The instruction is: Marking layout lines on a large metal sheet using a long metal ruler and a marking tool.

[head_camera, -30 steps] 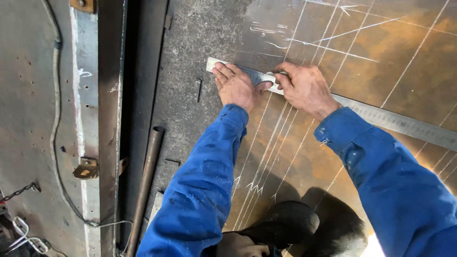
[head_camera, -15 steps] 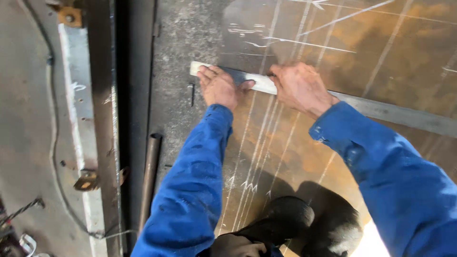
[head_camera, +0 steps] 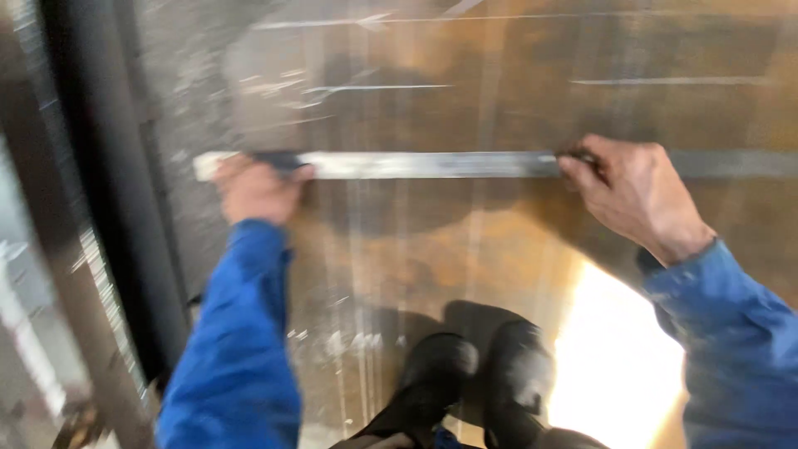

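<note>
Head view, looking straight down, and the frame is smeared by motion. A long steel ruler (head_camera: pixel 432 164) lies flat on a rusty brown steel plate (head_camera: pixel 499 249), its long axis running left to right across the picture, almost level; its pale left end sits near the plate's left border and the other end runs out of frame on the right. The left hand (head_camera: pixel 258 189) presses down on the ruler close to that left end, fingers laid over the strip. The right hand (head_camera: pixel 636 195) rests well apart from it, further along the same strip, fingertips bunched at the ruler's edge (whether they pinch a marker or scribe is too blurred to tell). Both arms wear blue sleeves (head_camera: pixel 237 349).

No packages, labels or signs can be made out; the only marks are pale scribed or chalked lines (head_camera: pixel 366 87) on the plate, some parallel to the ruler above it, others crossing under it toward the viewer. Two black boots (head_camera: pixel 474 374) stand on the plate below the ruler, between the arms. A dark upright bar (head_camera: pixel 108 191) borders the plate on the left, and a bright patch of light (head_camera: pixel 615 366) falls beside the boots.
</note>
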